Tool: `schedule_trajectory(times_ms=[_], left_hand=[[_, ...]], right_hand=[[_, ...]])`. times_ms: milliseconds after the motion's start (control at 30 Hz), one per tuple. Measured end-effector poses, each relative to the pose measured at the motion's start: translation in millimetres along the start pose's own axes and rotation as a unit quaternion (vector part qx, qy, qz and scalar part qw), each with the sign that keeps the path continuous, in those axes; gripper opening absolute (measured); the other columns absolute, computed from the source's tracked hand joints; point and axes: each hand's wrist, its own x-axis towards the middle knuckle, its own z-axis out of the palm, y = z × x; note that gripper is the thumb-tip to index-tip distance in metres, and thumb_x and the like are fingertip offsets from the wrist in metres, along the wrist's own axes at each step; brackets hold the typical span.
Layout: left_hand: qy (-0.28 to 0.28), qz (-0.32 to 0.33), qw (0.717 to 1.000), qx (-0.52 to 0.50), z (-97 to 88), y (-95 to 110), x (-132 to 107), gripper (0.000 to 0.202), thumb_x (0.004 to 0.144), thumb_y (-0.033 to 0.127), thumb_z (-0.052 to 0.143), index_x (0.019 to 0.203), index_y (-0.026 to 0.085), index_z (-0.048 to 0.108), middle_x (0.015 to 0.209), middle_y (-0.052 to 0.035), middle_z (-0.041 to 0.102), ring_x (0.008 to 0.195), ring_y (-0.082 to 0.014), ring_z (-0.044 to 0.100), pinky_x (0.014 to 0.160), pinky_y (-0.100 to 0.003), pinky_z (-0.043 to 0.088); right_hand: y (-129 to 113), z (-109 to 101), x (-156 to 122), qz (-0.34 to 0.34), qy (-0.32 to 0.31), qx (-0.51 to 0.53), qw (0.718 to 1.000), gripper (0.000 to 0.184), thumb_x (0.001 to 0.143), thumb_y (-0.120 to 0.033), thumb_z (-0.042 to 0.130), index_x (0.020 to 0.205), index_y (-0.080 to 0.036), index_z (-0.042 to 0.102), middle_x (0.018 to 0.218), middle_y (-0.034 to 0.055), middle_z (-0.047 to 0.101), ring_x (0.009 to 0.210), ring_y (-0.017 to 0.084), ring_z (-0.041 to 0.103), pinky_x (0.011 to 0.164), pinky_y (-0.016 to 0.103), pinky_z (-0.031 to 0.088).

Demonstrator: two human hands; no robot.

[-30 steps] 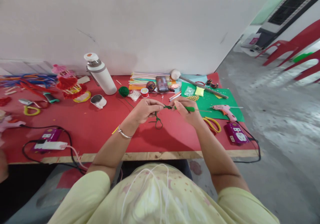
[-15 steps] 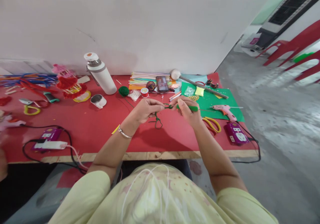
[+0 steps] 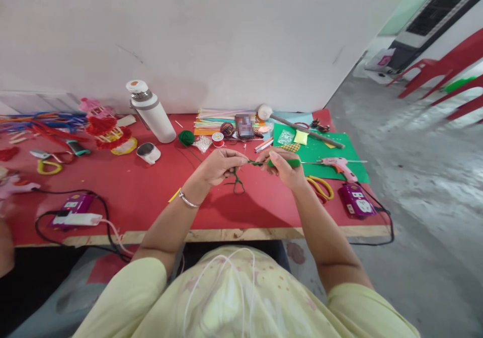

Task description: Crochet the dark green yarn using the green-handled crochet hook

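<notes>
My left hand (image 3: 222,166) pinches a strand of green yarn (image 3: 238,182), and a looped tail of it dangles below the fingers. A crochet hook (image 3: 287,163) with a green handle is gripped in my right hand (image 3: 291,175), its thin metal shaft pointing left to the yarn between both hands. The hook's tip is too small to make out. From the left hand a strand runs back to a green yarn ball (image 3: 186,138) on the red table.
Behind the hands lie a bag of white beads (image 3: 204,144), a thread spool (image 3: 218,139) and a phone-like dark rectangle (image 3: 245,126). A white bottle (image 3: 154,114) stands left. Right are yellow-handled scissors (image 3: 323,187) and a pink glue gun (image 3: 341,167). A white board (image 3: 226,51) rises behind.
The hook's handle has turned slightly level and shifted a little right with my right hand. My left hand stays nearly in place.
</notes>
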Motion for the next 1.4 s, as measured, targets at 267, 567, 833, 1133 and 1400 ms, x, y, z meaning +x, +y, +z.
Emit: schedule_trajectory(times_ms=[267, 567, 833, 1133, 1400], left_hand=[[0.012, 0.004, 1.0, 0.01, 0.4, -2.2, 1.4, 0.025, 0.06, 0.031, 0.088, 0.075, 0.013, 0.078, 0.055, 0.003, 0.056, 0.044, -0.0035, 0.039, 0.041, -0.021, 0.017], [0.026, 0.018, 0.999, 0.011, -1.4, -5.3, 3.7, 0.027, 0.062, 0.033, 0.088, 0.078, 0.014, 0.078, 0.056, 0.0031, 0.057, 0.045, -0.0038, 0.04, 0.042, -0.021, 0.018], [0.031, 0.016, 0.999, 0.0, -1.1, -5.7, 5.1, 0.031, 0.063, 0.04, 0.088, 0.068, 0.014, 0.071, 0.058, 0.0017, 0.059, 0.045, -0.0039, 0.044, 0.041, -0.02, 0.019], [0.01, -0.005, 1.0, -0.025, -3.8, -11.8, 11.0, 0.034, 0.059, 0.039, 0.091, 0.066, 0.013, 0.069, 0.056, 0.0009, 0.06, 0.042, -0.0033, 0.044, 0.04, -0.018, 0.023], [0.001, -0.02, 0.998, -0.057, -0.8, -10.4, 11.4, 0.038, 0.054, 0.036, 0.096, 0.067, 0.013, 0.069, 0.055, 0.0016, 0.059, 0.043, -0.0024, 0.043, 0.04, -0.017, 0.022]], right_hand=[[-2.4, 1.3, -1.4, -0.008, 0.008, -0.029, 1.0, 0.046, 0.101, -0.057, 0.057, 0.084, -0.021, 0.082, 0.079, 0.0056, 0.076, 0.053, 0.011, 0.055, 0.048, 0.028, 0.044], [-7.8, 3.3, -5.2, -0.063, 0.008, -0.101, 0.993, 0.048, 0.105, -0.05, 0.052, 0.074, -0.023, 0.077, 0.095, 0.0082, 0.079, 0.065, 0.016, 0.063, 0.057, 0.032, 0.05], [-14.4, 9.0, -7.6, -0.119, 0.011, -0.155, 0.981, 0.047, 0.106, -0.043, 0.05, 0.073, -0.023, 0.076, 0.096, 0.0091, 0.08, 0.083, 0.02, 0.072, 0.076, 0.037, 0.058], [-7.4, 6.3, -4.9, -0.253, -0.005, -0.206, 0.945, 0.032, 0.103, -0.019, 0.054, 0.079, -0.02, 0.075, 0.096, 0.0067, 0.081, 0.085, 0.016, 0.077, 0.076, 0.029, 0.059], [-4.0, 3.2, -10.4, -0.313, -0.015, -0.305, 0.899, 0.02, 0.098, -0.013, 0.057, 0.089, -0.02, 0.073, 0.101, 0.0071, 0.082, 0.082, 0.016, 0.079, 0.069, 0.026, 0.06]])
